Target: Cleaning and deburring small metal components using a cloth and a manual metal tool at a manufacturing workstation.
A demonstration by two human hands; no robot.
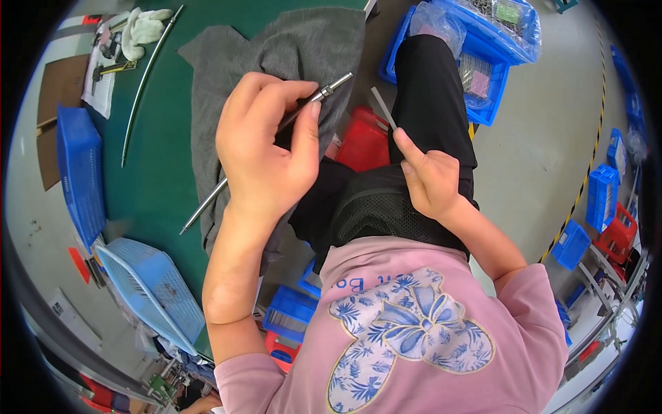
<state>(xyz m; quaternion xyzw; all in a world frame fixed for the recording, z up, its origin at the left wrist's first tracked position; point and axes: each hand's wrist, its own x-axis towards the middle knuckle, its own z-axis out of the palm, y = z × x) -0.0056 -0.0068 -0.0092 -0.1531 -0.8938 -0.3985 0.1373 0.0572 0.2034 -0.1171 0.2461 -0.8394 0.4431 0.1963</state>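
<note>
My left hand (265, 145) grips a long thin metal rod (202, 209) near its upper end, above a grey cloth (289, 48) spread on the green table (162, 138). The rod runs from a thicker tip at the upper right down to a point at the lower left. My right hand (429, 176) pinches a small flat grey strip (383, 106) that sticks up from my fingers, over my lap in black trousers. The two hands are apart, the strip a little right of the rod's tip.
A second long rod (146, 79), white gloves (141, 27) and small tools lie on the table's far left. Blue baskets (79, 169) sit at the left and lower left. Blue bins (486, 62) with bagged parts and a red bin (364, 141) stand on the floor.
</note>
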